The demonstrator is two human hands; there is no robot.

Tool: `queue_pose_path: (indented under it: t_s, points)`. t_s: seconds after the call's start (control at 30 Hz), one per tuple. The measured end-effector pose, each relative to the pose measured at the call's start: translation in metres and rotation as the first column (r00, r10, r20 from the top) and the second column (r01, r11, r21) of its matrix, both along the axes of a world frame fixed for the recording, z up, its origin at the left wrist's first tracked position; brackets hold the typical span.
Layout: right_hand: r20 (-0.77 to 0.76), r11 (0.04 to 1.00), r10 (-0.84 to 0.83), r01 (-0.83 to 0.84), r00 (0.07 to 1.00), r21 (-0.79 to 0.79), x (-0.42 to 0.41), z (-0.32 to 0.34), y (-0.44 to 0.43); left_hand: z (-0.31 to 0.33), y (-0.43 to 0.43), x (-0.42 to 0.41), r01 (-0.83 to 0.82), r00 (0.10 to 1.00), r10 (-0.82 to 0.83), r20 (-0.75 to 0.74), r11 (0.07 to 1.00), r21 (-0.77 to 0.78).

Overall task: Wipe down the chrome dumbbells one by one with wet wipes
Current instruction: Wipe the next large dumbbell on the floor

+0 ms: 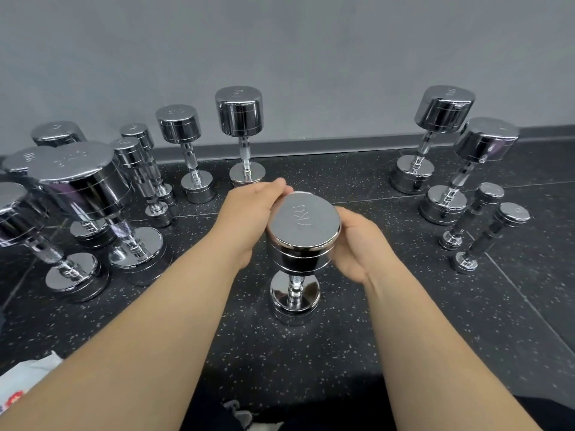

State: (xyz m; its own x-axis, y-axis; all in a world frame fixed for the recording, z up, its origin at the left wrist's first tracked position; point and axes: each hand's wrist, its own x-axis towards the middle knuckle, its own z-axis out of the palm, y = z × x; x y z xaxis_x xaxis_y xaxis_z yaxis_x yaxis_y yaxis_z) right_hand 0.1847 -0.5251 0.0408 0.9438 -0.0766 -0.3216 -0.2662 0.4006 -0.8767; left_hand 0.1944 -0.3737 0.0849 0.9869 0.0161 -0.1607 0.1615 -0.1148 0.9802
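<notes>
Standing upright on the speckled rubber floor [249, 353], the chrome dumbbell [303, 225] is clasped at its top head. Left hand [249, 213] grip is curled over the far rim; right hand [357, 241] grip is wrapped round its right side. To both sides of it other dumbbells [239, 113] are ranged.

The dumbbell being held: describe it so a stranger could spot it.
On the black floor by the grey wall, dumbbells stand in two groups. The dumbbell stands alone between them; only its top is gripped by the left hand and right hand.
</notes>
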Motion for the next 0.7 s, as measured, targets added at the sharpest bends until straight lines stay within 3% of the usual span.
queue_pose_path:
  t_s: [0.17,0.37,0.53,0.7]
  points:
    - [0.072,0.998,0.038,-0.034,0.997,-0.051,-0.005,0.016,0.004,0.0,-0.003,-0.006,0.005,0.998,-0.005,-0.068,1.0,-0.006]
    - [0.017,0.983,-0.124,0.125,0.992,-0.132,-0.022,0.006,0.003,0.0,-0.009,-0.005,-0.047,0.998,0.046,-0.051,0.999,-0.006]
    - [0.099,0.965,-0.15,0.168,0.984,-0.203,-0.03,0.015,0.005,-0.004,-0.008,-0.006,-0.125,0.991,0.125,0.051,0.992,-0.016]
    - [0.041,0.961,-0.178,0.183,0.983,-0.206,-0.041,0.011,0.014,-0.005,-0.007,-0.013,-0.197,0.975,0.2,0.097,0.98,-0.04]
